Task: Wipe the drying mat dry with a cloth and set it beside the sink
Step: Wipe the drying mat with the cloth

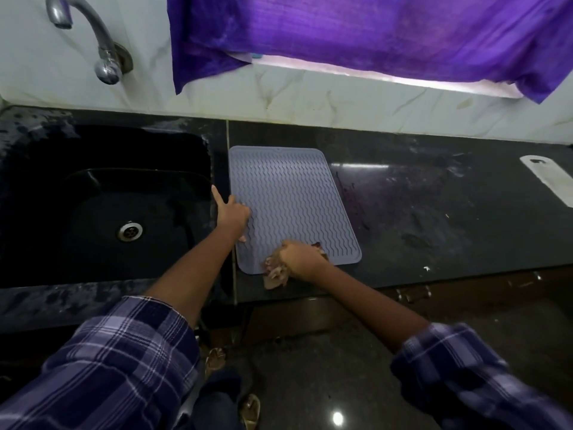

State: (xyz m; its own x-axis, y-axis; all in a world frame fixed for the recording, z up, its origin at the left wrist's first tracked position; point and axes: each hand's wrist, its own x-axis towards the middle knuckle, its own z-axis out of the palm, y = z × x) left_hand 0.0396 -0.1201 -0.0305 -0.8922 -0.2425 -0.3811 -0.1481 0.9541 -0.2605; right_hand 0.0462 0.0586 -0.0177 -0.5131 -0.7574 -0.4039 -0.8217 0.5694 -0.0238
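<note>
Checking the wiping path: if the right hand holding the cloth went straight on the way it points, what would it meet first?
Probably the left hand, which rests on the grey ribbed drying mat near its left edge; only bare mat lies between it and the right hand gripping the crumpled cloth.

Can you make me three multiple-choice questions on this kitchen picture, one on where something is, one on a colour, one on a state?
1. Where does the drying mat lie?
A. In the sink
B. On the counter right of the sink
C. On the floor

2. What colour is the curtain?
A. Purple
B. Green
C. White

3. What is the right hand doing?
A. Hanging idle
B. Turning the tap
C. Gripping the cloth on the mat

Answers: 1 B, the mat lies flat on the counter beside the sink. 2 A, the fabric is plainly purple. 3 C, its fingers are curled over the cloth at the mat's near edge.
</note>
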